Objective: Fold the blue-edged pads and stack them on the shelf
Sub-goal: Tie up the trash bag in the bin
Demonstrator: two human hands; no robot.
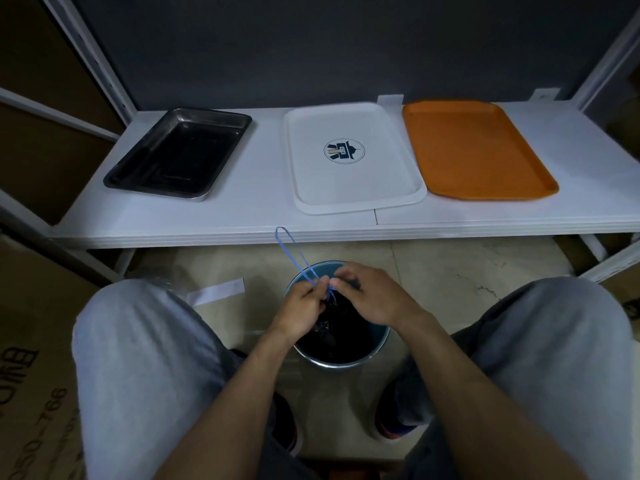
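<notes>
A thin blue loop (pixel 290 252), the blue edge of a dark item, sticks up from between my hands toward the shelf edge. My left hand (pixel 300 308) pinches it at its lower end. My right hand (pixel 369 293) pinches the same blue edge right beside it, fingertips touching the left hand's. Both hands hover over a blue bucket (pixel 377 344) on the floor between my knees, holding dark stuff that I cannot make out. The white shelf (pixel 242 209) lies just beyond the bucket.
On the shelf stand a black metal tray (pixel 180 154) at left, a white tray with a round logo (pixel 353 157) in the middle and an orange tray (pixel 478 150) at right. A white paper strip (pixel 217 291) lies on the floor. Cardboard boxes (pixel 31 375) sit at left.
</notes>
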